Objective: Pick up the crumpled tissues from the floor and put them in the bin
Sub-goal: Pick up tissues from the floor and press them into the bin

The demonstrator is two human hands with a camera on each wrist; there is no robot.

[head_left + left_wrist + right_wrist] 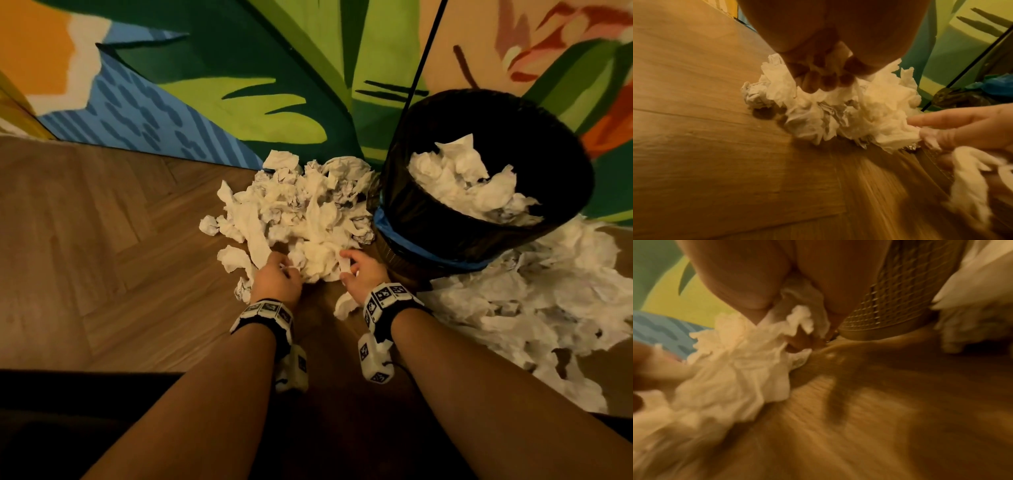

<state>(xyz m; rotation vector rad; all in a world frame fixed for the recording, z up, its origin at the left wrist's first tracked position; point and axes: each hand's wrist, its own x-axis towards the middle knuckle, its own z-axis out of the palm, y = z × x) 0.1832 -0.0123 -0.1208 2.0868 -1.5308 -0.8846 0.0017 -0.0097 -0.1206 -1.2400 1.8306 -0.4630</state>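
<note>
Hidden, cropped and blurred around the tissue pile

Head view: the left hand's (275, 279) fingertips are buried in the tissues (301, 209), and the right hand (363, 272) hides the paper under its palm; the second heap (548, 301) at 3 o'clock runs off the frame, and the bin (445, 219) covers its far side. Right wrist view is smeared: floor (879, 418) streaked, the other hand a brown blur at 9 o'clock. Left wrist view crops the right hand at 4 o'clock; a dark, blurred lump at 3 o'clock can't be made out.
</note>
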